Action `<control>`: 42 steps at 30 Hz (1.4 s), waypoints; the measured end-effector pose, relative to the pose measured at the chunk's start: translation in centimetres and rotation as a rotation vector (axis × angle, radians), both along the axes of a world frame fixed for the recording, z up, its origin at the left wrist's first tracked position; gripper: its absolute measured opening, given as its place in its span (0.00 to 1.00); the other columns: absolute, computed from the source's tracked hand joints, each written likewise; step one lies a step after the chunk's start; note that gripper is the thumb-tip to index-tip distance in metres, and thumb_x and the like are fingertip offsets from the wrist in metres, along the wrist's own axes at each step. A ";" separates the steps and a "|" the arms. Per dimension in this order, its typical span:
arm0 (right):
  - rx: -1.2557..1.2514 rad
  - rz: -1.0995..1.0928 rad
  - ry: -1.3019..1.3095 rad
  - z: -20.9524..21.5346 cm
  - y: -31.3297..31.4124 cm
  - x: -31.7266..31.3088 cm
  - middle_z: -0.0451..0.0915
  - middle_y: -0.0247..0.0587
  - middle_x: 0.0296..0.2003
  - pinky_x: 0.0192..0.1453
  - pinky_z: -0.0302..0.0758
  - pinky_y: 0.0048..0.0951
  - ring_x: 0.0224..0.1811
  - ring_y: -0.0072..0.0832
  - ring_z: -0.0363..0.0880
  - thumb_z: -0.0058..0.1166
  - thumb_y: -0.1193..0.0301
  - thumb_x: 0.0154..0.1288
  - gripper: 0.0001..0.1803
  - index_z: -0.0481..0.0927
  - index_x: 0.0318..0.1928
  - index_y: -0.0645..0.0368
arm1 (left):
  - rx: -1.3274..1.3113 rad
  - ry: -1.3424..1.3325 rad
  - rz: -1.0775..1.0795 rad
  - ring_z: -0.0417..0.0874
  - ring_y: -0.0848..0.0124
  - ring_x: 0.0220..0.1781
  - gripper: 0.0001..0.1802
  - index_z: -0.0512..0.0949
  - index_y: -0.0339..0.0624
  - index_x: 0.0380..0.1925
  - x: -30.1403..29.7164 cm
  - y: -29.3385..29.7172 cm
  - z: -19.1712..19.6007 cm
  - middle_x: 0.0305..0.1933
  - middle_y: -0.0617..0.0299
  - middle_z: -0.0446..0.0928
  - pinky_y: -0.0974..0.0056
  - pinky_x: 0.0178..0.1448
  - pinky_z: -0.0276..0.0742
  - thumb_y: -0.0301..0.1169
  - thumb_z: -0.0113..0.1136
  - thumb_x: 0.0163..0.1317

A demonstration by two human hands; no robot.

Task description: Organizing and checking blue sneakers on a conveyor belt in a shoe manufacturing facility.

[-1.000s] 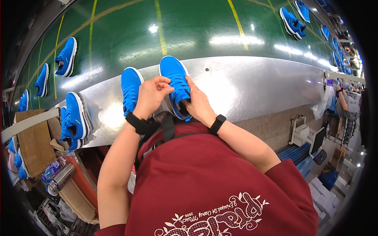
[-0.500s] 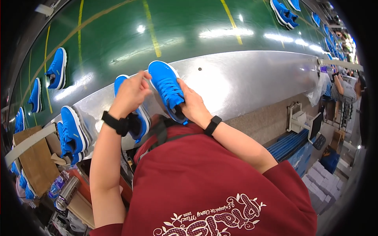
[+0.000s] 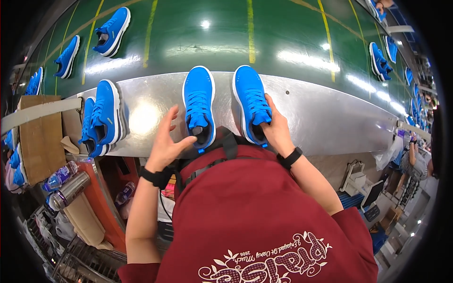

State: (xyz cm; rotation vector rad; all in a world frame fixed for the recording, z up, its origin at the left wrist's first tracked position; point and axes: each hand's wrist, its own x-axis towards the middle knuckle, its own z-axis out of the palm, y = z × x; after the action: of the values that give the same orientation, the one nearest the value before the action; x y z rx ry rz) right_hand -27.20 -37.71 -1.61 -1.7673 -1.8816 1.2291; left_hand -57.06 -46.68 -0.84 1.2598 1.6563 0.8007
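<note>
Two blue sneakers with white soles stand side by side on the metal ledge in front of me, toes pointing away. My right hand (image 3: 278, 131) grips the right sneaker (image 3: 250, 92) at its collar, thumb at the opening and fingers along the outer side. Just left of the left sneaker (image 3: 198, 89), my left hand (image 3: 165, 141) is open, thumb and fingers spread, with the thumb close to the heel. Dark lining shows inside both shoes, and their laces are threaded.
Beyond the metal ledge (image 3: 325, 111) runs a green belt (image 3: 203, 42) with yellow lines, carrying more blue sneakers (image 3: 113, 32). Another pair (image 3: 106, 115) stands on the ledge at left, near a cardboard box (image 3: 42, 137). Bottles (image 3: 71, 188) lie lower left. A person (image 3: 413, 158) works far right.
My left hand has moved from between the two sneakers to the left of the left one, its fingers spreading. The sneakers now stand straighter and farther apart. The whole view has shifted.
</note>
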 end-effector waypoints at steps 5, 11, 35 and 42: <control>0.076 0.044 -0.016 -0.5 1.1 0.2 0.78 0.63 0.42 0.50 0.73 0.40 0.46 0.55 0.78 0.56 0.79 0.53 0.40 0.58 0.68 0.54 | 0.194 0.064 0.117 0.71 0.54 0.61 0.47 0.57 0.38 0.66 3.2 1.5 -0.9 0.62 0.48 0.66 0.57 0.59 0.72 0.28 0.71 0.47; 0.129 0.041 -0.085 -0.7 3.2 -0.4 0.79 0.62 0.31 0.39 0.73 0.42 0.34 0.54 0.79 0.57 0.76 0.53 0.40 0.59 0.67 0.53 | 0.390 0.341 0.039 0.73 0.50 0.55 0.45 0.59 0.38 0.65 4.1 1.5 -1.9 0.58 0.46 0.68 0.58 0.56 0.73 0.26 0.70 0.44; 0.016 0.159 0.242 2.3 1.9 -9.3 0.83 0.40 0.35 0.44 0.76 0.26 0.37 0.28 0.82 0.53 0.75 0.63 0.19 0.75 0.55 0.59 | 0.376 0.385 0.115 0.69 0.50 0.61 0.49 0.57 0.39 0.66 4.9 1.8 -2.4 0.61 0.47 0.67 0.55 0.62 0.69 0.18 0.68 0.40; -0.047 0.021 0.254 2.3 2.5 -11.5 0.83 0.42 0.32 0.40 0.77 0.26 0.34 0.27 0.82 0.61 0.72 0.57 0.21 0.77 0.52 0.63 | 0.373 0.282 0.119 0.68 0.50 0.62 0.51 0.54 0.37 0.67 4.7 2.4 -3.2 0.61 0.47 0.67 0.54 0.64 0.66 0.17 0.67 0.40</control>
State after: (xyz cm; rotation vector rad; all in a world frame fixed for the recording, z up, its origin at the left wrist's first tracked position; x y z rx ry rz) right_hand -38.68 -35.18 0.68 -1.5326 -1.7434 1.4407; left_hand -52.34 -44.29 -4.05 1.6018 1.8780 1.0813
